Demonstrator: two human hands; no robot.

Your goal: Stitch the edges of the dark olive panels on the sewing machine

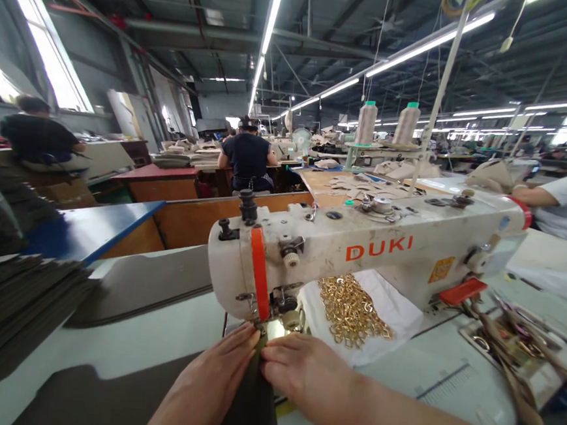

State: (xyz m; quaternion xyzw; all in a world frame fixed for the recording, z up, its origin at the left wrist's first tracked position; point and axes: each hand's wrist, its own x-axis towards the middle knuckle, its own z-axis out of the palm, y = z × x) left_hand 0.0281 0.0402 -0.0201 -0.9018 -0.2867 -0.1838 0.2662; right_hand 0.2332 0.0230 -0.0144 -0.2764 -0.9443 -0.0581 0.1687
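A dark grey-brown fabric panel [117,392] lies across the front of the sewing machine [309,254], its narrow edge running up to the needle area. My left hand [217,371] holds that edge, fingers together just in front of the presser foot. Close by on the right, my right hand [305,371] has its fingers bent and pressed onto the same edge. The presser foot itself is partly hidden behind my fingertips, beside a small bright light. Gold metal rings [349,309] are heaped on a white cloth [398,307] under the machine arm.
Dark cut panels [9,328] are stacked at the left, with more panels [145,287] behind the machine head. A tray [523,349] with straps and tools sits at the right. Thread cones [366,124] stand behind. Several people work at other tables, one person [249,154] straight ahead.
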